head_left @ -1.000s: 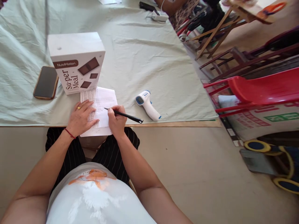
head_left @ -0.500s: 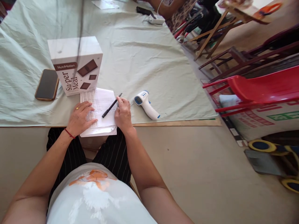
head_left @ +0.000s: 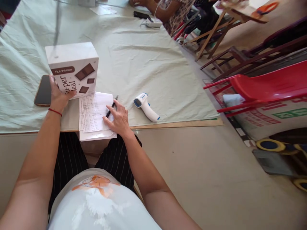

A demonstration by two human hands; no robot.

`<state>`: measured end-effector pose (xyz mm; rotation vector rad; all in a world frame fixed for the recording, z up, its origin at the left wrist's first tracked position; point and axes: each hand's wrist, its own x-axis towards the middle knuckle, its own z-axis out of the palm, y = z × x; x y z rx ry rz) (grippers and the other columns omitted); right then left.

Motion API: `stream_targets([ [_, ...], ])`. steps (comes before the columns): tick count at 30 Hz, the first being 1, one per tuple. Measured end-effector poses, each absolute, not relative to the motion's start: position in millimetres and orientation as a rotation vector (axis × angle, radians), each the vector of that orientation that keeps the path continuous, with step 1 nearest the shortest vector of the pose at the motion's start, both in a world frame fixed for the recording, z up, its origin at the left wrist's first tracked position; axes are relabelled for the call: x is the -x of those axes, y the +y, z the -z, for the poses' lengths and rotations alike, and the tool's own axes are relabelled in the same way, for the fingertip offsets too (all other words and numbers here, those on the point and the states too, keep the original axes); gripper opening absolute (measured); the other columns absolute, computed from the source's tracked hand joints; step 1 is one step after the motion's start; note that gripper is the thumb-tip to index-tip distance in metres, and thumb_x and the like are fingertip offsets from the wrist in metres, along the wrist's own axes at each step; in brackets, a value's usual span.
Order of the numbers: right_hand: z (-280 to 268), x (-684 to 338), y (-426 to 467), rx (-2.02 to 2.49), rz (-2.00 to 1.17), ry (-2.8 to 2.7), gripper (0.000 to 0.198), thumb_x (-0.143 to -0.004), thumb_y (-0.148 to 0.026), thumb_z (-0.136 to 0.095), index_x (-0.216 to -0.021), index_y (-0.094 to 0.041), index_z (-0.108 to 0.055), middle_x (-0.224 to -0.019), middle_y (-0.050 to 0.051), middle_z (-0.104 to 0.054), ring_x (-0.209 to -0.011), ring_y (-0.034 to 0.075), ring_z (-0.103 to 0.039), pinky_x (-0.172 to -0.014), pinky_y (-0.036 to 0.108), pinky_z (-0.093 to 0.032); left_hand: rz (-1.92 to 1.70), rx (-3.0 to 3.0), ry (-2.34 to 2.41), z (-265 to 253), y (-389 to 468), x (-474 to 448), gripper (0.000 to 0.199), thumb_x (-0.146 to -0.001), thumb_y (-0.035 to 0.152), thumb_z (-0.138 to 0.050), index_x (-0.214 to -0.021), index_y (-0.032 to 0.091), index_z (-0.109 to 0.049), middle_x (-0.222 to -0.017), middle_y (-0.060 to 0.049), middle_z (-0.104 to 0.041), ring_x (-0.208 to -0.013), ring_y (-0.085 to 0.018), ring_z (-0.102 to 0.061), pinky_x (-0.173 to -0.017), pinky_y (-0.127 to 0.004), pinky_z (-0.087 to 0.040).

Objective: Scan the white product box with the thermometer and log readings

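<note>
A white box [head_left: 86, 71] printed "NutriMotion" stands on the cloth-covered table. My left hand [head_left: 59, 96] grips its lower left corner, with the thumb across the front and the fingers along the left side. Under the box's front edge begins a stack of papers [head_left: 92, 123] with handwritten columns, its near end jutting past the table edge. Over the right side of these sheets my right hand [head_left: 118, 118] rests with fingers apart. A black pen [head_left: 111, 110] lies beneath those fingers, partly covered by them.
A white and blue infrared thermometer [head_left: 146, 106] lies right of the papers. Left of the box is a phone [head_left: 42, 92], partly behind my left hand. Another person's arm [head_left: 153, 8] is at the far edge, near a white charger [head_left: 154, 23]. A red chair [head_left: 263, 83] stands at right.
My left hand has left the papers and taken hold of the box. My right hand has loosened from the pen and spread over it; the pen now lies on the sheets.
</note>
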<state>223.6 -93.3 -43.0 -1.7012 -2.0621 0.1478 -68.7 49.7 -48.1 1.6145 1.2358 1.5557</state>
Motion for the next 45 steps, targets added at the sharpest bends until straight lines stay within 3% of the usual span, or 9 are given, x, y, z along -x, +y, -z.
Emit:
stream_targets([
  [4, 42, -224, -93, 1.699, -0.162, -2.076, 0.049, -0.090, -0.036, -0.061, -0.137, -0.022, -0.067, -0.164, 0.018, -0.047, -0.147, 0.039, -0.046, -0.116, 0.059, -0.041, -1.605, -1.553, 1.351, 35, 35, 57, 0.105, -0.048, 0.058, -0.103, -0.130, 0.022, -0.047, -0.125, -0.009, -0.067, -0.117, -0.029, -0.067, -0.096, -0.051, -0.058],
  [9, 42, -224, -93, 1.708, -0.175, -2.096, 0.051, -0.088, -0.028, -0.060, -0.138, -0.021, -0.066, -0.165, 0.018, -0.046, -0.148, 0.039, -0.045, -0.118, 0.058, -0.039, -1.702, -1.325, 1.173, 2, -15, 42, 0.074, -0.059, 0.062, -0.096, -0.110, 0.025, -0.059, -0.113, -0.003, -0.072, -0.115, -0.029, -0.070, -0.097, -0.046, -0.062],
  [12, 45, -225, -92, 1.682, -0.178, -2.064, 0.050, -0.088, -0.029, -0.060, -0.137, -0.022, -0.067, -0.164, 0.017, -0.048, -0.147, 0.039, -0.046, -0.118, 0.059, -0.040, -1.501, -1.176, 1.005, -13, -51, 30, 0.059, -0.063, 0.060, -0.092, -0.101, 0.022, -0.066, -0.109, -0.006, -0.076, -0.113, -0.033, -0.073, -0.095, -0.044, -0.064],
  [17, 48, -226, -92, 1.635, -0.189, -2.042, 0.047, -0.091, -0.035, -0.061, -0.136, -0.022, -0.067, -0.163, 0.017, -0.050, -0.147, 0.039, -0.047, -0.118, 0.059, -0.040, -1.301, -1.096, 0.950, -14, -90, 20, 0.059, -0.068, 0.049, -0.092, -0.114, 0.020, -0.071, -0.106, -0.009, -0.079, -0.098, -0.033, -0.078, -0.082, -0.044, -0.068],
  [25, 47, -229, -94, 1.606, -0.206, -2.081, 0.045, -0.094, -0.036, -0.060, -0.136, -0.022, -0.068, -0.165, 0.018, -0.047, -0.148, 0.037, -0.047, -0.118, 0.058, -0.039, -1.286, -1.212, 0.936, 1, -102, 28, 0.060, -0.074, 0.049, -0.091, -0.123, 0.020, -0.073, -0.121, -0.010, -0.078, -0.112, -0.034, -0.075, -0.094, -0.045, -0.065],
  [35, 44, -257, -92, 1.560, -0.190, -1.910, 0.048, -0.097, -0.041, -0.053, -0.140, -0.023, -0.062, -0.163, 0.017, -0.045, -0.150, 0.038, -0.044, -0.117, 0.062, -0.042, -1.225, -1.326, 1.004, 4, -116, 34, 0.066, -0.070, 0.051, -0.093, -0.120, 0.018, -0.066, -0.115, -0.012, -0.078, -0.101, -0.033, -0.076, -0.083, -0.044, -0.064],
  [38, 37, -297, -88, 1.899, -0.060, -1.584, 0.050, -0.092, -0.039, -0.054, -0.137, -0.018, -0.060, -0.154, 0.023, -0.049, -0.145, 0.044, -0.044, -0.110, 0.069, -0.044, -1.226, -1.348, 1.020, 3, -116, 32, 0.060, -0.071, 0.051, -0.092, -0.114, 0.018, -0.067, -0.115, -0.012, -0.077, -0.101, -0.032, -0.076, -0.086, -0.045, -0.063],
  [41, 31, -336, -80, 2.279, -0.114, -1.442, 0.046, -0.081, -0.033, -0.061, -0.123, -0.013, -0.063, -0.136, 0.029, -0.058, -0.129, 0.046, -0.052, -0.102, 0.072, -0.045, -1.226, -1.359, 1.040, 2, -116, 32, 0.059, -0.072, 0.051, -0.091, -0.113, 0.017, -0.067, -0.116, -0.013, -0.077, -0.102, -0.032, -0.075, -0.088, -0.046, -0.063],
  [45, 20, -352, -74, 2.385, -0.263, -1.534, 0.037, -0.075, -0.027, -0.062, -0.109, -0.015, -0.065, -0.115, 0.023, -0.065, -0.113, 0.040, -0.059, -0.099, 0.062, -0.050, -1.244, -1.351, 1.041, 4, -115, 31, 0.066, -0.070, 0.053, -0.092, -0.118, 0.019, -0.064, -0.114, -0.012, -0.077, -0.102, -0.033, -0.076, -0.088, -0.047, -0.062],
])
